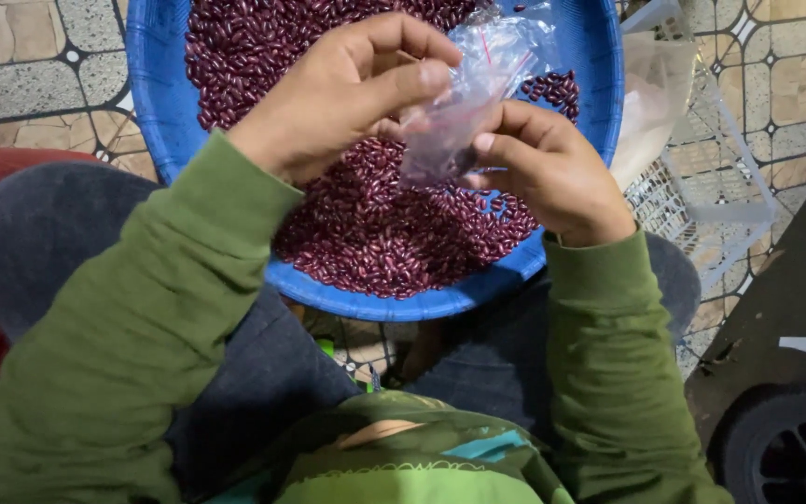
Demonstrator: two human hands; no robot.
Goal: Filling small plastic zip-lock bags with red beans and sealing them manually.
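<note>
Over the blue basin (156, 84) of red beans (375, 224), our arms reach forward, bent. Our left hand (342, 93) and right hand (543, 168) each pinch the small clear plastic bag (478, 84) held between them, centre.

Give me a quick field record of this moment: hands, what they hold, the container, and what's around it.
left hand: pinching the upper part of the small clear plastic bag
right hand: gripping the bag lower down
bag contents: too unclear to tell
container: blue basin, holding red kidney beans
basin position: on the tiled floor, between the person's knees
right of basin: white wire basket
sleeves: green
</note>
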